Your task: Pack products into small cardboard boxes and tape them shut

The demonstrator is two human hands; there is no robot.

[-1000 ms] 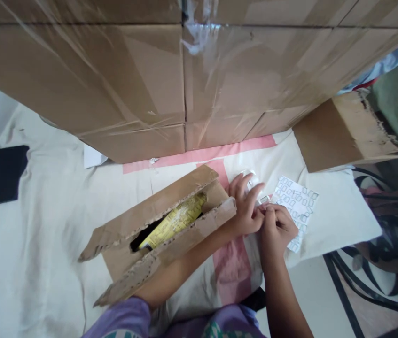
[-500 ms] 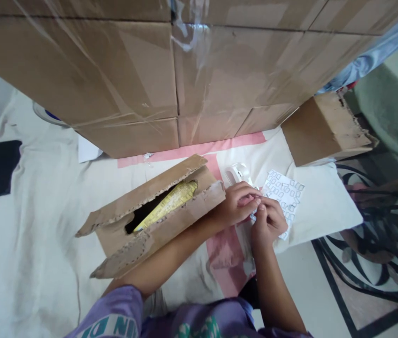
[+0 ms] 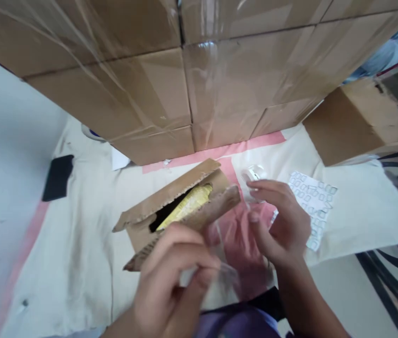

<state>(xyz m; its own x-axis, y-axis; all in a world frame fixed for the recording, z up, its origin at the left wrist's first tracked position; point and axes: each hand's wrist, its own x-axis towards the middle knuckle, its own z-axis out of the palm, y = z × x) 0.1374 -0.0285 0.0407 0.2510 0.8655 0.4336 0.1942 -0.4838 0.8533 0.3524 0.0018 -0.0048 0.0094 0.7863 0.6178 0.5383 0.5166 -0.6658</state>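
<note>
My left hand [image 3: 174, 281] is in front of the small cardboard box, its thumb and fingers pinched on a piece of clear film [image 3: 230, 279] that looks like clear tape. The hand is blurred. My right hand [image 3: 288, 223] is apart from it on the right, thumb and fingers spread with nothing visible held. Just beyond its fingertips lies a white, rounded thing [image 3: 254, 172] like a tape roll. The small cardboard box [image 3: 170, 197] has torn flaps standing up, and something yellow [image 3: 186, 206] shows through its opening.
A wall of stacked, taped cartons [image 3: 156, 94] rises behind. To the right lie a sheet with small drawn boxes [image 3: 313, 202] and an open cardboard box [image 3: 347, 122]. A black flat thing [image 3: 58, 178] rests on the pale cloth [image 3: 89, 249] at left.
My hands were together by the white thing; now they are apart. The left has come back toward me with the clear film, and the right has opened. The view has shifted.
</note>
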